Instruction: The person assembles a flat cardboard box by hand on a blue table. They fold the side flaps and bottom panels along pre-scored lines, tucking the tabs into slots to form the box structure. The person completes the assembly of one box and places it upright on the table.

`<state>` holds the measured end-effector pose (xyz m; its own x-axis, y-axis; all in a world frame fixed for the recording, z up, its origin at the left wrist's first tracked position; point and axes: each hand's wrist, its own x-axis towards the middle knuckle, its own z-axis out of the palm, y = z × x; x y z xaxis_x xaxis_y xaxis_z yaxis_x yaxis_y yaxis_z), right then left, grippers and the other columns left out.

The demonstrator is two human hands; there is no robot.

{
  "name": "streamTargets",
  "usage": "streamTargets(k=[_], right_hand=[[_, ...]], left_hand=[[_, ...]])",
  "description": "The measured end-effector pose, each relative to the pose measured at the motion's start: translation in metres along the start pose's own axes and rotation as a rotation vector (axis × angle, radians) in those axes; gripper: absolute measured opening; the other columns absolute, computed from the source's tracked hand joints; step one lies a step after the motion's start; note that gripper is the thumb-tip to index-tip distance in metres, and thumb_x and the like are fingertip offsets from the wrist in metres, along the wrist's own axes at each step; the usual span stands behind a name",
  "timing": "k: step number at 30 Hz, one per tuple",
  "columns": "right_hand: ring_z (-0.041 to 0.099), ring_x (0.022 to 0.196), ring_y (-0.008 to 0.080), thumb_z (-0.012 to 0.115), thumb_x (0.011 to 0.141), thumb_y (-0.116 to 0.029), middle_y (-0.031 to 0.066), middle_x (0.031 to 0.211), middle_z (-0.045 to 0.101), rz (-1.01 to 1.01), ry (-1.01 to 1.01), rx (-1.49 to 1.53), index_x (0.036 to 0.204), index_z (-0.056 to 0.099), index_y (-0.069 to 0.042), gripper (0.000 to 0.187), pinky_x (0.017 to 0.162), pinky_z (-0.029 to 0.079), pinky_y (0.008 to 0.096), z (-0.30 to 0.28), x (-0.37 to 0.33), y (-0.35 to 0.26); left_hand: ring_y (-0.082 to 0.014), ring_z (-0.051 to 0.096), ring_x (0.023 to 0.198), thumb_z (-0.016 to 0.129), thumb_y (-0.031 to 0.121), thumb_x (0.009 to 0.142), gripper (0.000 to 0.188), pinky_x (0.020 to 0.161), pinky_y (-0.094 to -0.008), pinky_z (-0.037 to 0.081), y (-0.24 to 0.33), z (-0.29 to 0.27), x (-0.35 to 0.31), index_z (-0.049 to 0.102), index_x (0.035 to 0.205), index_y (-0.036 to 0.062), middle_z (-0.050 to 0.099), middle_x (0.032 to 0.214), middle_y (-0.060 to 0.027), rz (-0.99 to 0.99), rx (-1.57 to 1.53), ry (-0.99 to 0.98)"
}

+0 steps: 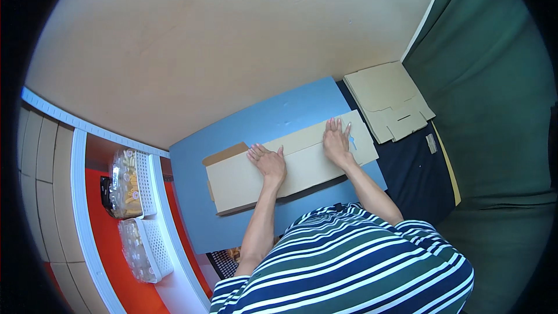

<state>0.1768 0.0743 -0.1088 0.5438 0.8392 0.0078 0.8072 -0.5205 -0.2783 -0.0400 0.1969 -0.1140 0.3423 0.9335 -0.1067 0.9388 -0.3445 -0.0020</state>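
Observation:
A long brown cardboard box (305,166) lies slanted across the blue-grey tabletop (195,221), its right end farther from me than its left. A darker flap (225,154) stands out along its far left edge. My left hand (269,164) is laid flat on the left half of the box, fingers stretched out. Toward the right end, my right hand (337,142) presses on the top with fingers extended and the thumb apart. A small light-blue mark or piece (353,141) shows beside that thumb; I cannot tell what it is.
Flat cardboard blanks (381,90) are stacked at the far right on black cloth (415,177), with a small cardboard scrap (431,143) nearby. White baskets (156,250) of clear plastic packs sit on the left shelf. A green curtain (488,110) hangs at right; a wall (232,40) rises behind.

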Motion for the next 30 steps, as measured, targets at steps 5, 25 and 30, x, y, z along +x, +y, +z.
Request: streamTargets(k=[5,25,30], right_hand=[[0.033,0.157,0.0569,0.052,0.099,-0.004,0.0388,0.166,0.039,-0.042,-0.080,0.075,0.159,0.036,0.018,0.066,0.130,0.020,0.0713,-0.004,0.002,0.004],[0.072,0.109,0.0514,0.068,0.089,0.000,0.0355,0.110,0.074,-0.089,0.094,0.442,0.134,0.073,0.004,0.045,0.102,0.058,0.0544,-0.081,0.017,-0.006],[0.073,0.108,0.0501,0.067,0.087,0.003,0.0353,0.107,0.075,-0.123,0.061,0.563,0.133,0.072,0.006,0.046,0.100,0.059,0.0532,-0.074,0.011,-0.021]], left_hand=[[-0.0534,0.025,0.162,0.048,0.069,0.107,0.107,0.134,-0.0592,0.016,-0.019,-0.011,-0.003,0.022,0.166,-0.0171,0.028,0.172,-0.0394,0.093,-0.094,-0.024],[-0.0471,0.075,0.074,0.070,0.022,0.103,0.035,0.073,-0.0540,0.060,-0.027,-0.066,-0.006,0.074,0.121,-0.0073,0.074,0.077,-0.0246,0.188,-0.588,0.288],[-0.0397,0.079,0.081,0.074,0.016,0.094,0.049,0.080,-0.0466,0.062,-0.018,-0.063,0.002,0.068,0.132,-0.0156,0.078,0.084,-0.0261,0.206,-0.890,0.065]])
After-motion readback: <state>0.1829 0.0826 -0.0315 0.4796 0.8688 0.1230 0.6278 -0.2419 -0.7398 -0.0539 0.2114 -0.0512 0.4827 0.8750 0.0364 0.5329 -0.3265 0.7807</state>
